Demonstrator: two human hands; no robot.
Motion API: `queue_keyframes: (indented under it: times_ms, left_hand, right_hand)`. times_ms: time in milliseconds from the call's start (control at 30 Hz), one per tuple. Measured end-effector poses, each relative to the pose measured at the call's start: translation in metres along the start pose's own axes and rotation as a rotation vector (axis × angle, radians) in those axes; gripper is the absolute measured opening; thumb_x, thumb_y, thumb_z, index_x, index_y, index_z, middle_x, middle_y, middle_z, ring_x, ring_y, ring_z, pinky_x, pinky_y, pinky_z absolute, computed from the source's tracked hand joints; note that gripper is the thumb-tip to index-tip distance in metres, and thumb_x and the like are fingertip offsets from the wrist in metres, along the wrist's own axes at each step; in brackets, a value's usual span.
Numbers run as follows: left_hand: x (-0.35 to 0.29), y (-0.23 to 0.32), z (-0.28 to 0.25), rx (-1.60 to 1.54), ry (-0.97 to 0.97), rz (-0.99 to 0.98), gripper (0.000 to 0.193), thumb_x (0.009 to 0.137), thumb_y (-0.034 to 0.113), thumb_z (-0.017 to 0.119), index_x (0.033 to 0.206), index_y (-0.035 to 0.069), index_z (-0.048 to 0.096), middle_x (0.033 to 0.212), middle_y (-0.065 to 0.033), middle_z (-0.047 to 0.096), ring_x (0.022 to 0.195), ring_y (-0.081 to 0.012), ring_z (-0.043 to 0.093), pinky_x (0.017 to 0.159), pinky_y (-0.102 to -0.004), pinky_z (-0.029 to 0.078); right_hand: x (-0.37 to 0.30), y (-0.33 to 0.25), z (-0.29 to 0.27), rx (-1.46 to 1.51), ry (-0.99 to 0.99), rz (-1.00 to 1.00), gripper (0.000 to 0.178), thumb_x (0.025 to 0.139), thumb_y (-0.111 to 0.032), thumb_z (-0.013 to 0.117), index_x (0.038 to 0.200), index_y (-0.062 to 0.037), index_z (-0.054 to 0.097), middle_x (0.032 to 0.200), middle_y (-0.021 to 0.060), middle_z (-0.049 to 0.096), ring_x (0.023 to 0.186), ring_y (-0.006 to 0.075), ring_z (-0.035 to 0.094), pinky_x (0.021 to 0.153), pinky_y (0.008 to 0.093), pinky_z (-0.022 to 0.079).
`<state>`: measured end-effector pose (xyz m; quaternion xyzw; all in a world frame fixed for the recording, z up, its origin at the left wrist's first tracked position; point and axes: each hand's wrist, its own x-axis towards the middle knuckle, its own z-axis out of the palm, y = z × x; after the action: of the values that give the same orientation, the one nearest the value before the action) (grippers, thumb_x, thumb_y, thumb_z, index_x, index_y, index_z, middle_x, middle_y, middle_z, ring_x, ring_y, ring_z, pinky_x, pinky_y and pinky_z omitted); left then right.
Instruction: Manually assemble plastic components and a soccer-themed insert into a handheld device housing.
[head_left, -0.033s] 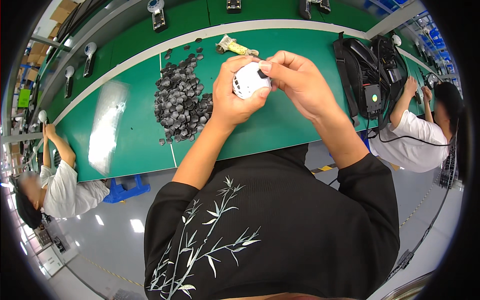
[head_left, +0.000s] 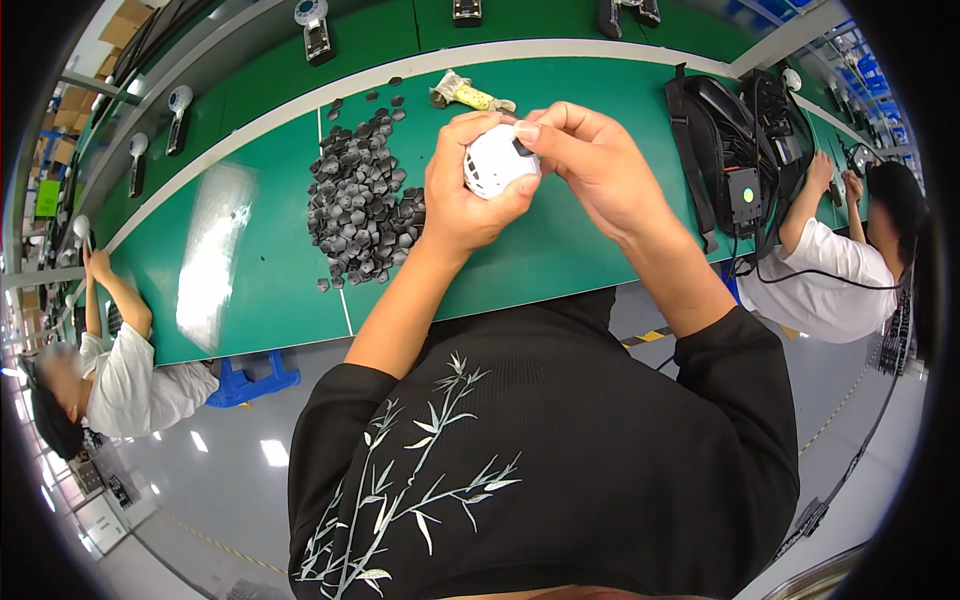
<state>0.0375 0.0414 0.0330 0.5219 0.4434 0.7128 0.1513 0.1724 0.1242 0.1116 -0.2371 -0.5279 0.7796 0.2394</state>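
I had the left hand [head_left: 462,195] wrapped around a white ball [head_left: 492,165] with dark openings in its side, its thumb bracing the near edge. The right hand [head_left: 595,165] was closed on a small black piece [head_left: 522,148], thumb tip over it, against the ball's face nearest that hand; I couldn't tell whether the piece was seated. Just left of the left hand, I saw a heap of dark flat pieces [head_left: 360,195] spread on the green table [head_left: 580,260]. Just beyond both hands lay a yellow-wrapped object [head_left: 475,97]. Well to the right of the right hand sat a black backpack [head_left: 715,160] with cables. Farther out, I had a white-shirted person on either side, left [head_left: 130,385] and right [head_left: 820,285].
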Motion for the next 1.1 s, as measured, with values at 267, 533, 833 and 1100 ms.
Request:
queue_keyframes:
  times_ms: [267, 533, 833, 1100]
  left_hand:
    - [0.012, 0.008, -0.005, 0.426, -0.015, 0.283, 0.063, 0.075, 0.024, 0.078, 0.126, 0.004, 0.048, 0.120, -0.0197, 0.058, 0.095, -0.0298, 0.062, 0.085, -0.0377, 0.052]
    - [0.020, 0.009, -0.006, 0.332, -0.106, 0.364, 0.051, 0.074, 0.016, 0.077, 0.121, 0.006, 0.060, 0.124, -0.0198, 0.057, 0.107, -0.0352, 0.059, 0.092, -0.0422, 0.050]
    - [0.014, 0.009, -0.004, 0.186, -0.084, 0.300, 0.031, 0.069, 0.011, 0.077, 0.099, 0.005, 0.071, 0.128, -0.0197, 0.056, 0.118, -0.0380, 0.055, 0.100, -0.0465, 0.047]
    - [0.013, 0.002, -0.003, 0.174, -0.047, 0.350, 0.029, 0.067, 0.009, 0.078, 0.096, 0.008, 0.071, 0.131, -0.0206, 0.053, 0.125, -0.0410, 0.050, 0.104, -0.0503, 0.044]
  right_hand:
    - [-0.003, 0.023, 0.016, 0.183, 0.072, -0.053, 0.014, 0.092, -0.012, 0.062, 0.101, -0.0009, 0.062, 0.097, 0.0074, 0.061, 0.091, 0.0126, 0.055, 0.080, 0.0229, 0.043]
    - [0.003, 0.021, 0.019, 0.307, -0.002, 0.041, 0.023, 0.094, -0.014, 0.056, 0.114, -0.0027, 0.058, 0.106, 0.0069, 0.059, 0.097, 0.0133, 0.053, 0.084, 0.0239, 0.041]
    - [0.008, 0.030, 0.005, 0.386, -0.094, 0.126, 0.030, 0.093, -0.013, 0.052, 0.120, -0.0018, 0.056, 0.113, 0.0091, 0.058, 0.099, 0.0150, 0.054, 0.085, 0.0261, 0.042]
    - [0.019, 0.022, -0.009, 0.224, -0.227, 0.139, 0.027, 0.094, -0.017, 0.055, 0.115, -0.0009, 0.060, 0.111, 0.0076, 0.058, 0.098, 0.0142, 0.053, 0.085, 0.0269, 0.042]
